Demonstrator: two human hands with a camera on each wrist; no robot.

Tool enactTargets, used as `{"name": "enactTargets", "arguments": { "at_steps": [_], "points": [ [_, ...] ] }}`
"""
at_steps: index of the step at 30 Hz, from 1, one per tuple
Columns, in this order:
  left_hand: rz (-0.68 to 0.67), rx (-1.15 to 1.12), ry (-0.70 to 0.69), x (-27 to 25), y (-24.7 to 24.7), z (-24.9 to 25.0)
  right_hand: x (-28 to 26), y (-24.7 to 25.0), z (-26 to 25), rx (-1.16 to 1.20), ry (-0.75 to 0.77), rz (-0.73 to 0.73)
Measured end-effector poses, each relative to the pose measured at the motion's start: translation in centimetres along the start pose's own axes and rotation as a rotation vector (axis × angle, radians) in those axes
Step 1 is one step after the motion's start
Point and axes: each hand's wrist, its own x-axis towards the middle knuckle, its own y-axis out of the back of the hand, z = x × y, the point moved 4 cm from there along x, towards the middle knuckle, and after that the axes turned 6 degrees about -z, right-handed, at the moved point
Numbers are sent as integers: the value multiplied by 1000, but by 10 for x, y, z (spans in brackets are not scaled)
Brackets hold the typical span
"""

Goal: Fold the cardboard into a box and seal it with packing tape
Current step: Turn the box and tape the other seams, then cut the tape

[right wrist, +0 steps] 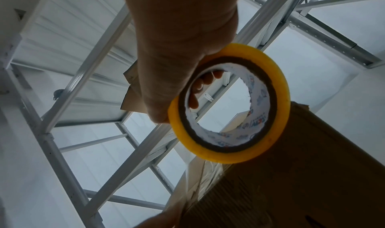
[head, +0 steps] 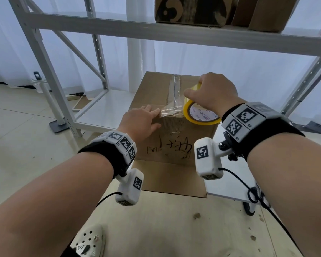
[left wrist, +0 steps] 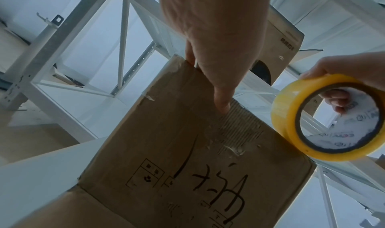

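Note:
A brown cardboard box (head: 156, 93) (left wrist: 166, 149) (right wrist: 312, 174) stands upright with its top flaps closed and black handwriting on its near side. A taped seam (head: 175, 86) runs along the top. My left hand (head: 141, 119) (left wrist: 214, 42) lies flat at the box's near top edge, fingers pressing the end of a clear tape strip (head: 171, 110) onto the cardboard. My right hand (head: 213, 91) (right wrist: 179, 42) grips a yellow roll of packing tape (head: 198, 114) (left wrist: 331, 117) (right wrist: 229, 103) at the box's near right top corner, fingers through its core. The strip runs from the roll to my left fingers.
A white metal shelving rack (head: 119, 23) stands behind and around the box, with cardboard boxes (head: 191, 10) on its upper shelf. One bottom flap (head: 167, 180) lies open toward me on the white lower shelf (head: 104, 114). Cables hang from the wrist cameras.

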Motion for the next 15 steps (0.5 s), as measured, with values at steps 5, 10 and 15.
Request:
{"name": "enactTargets", "arguments": {
  "at_steps": [5, 10, 15],
  "points": [
    [-129, 63, 45, 3, -2, 19, 1, -3, -11, -104, 62, 20],
    [-132, 62, 36, -5, -14, 18, 2, -4, -18, -187, 85, 35],
    [-38, -47, 91, -19, -4, -22, 0, -3, -21, -231, 72, 15]
  ]
}}
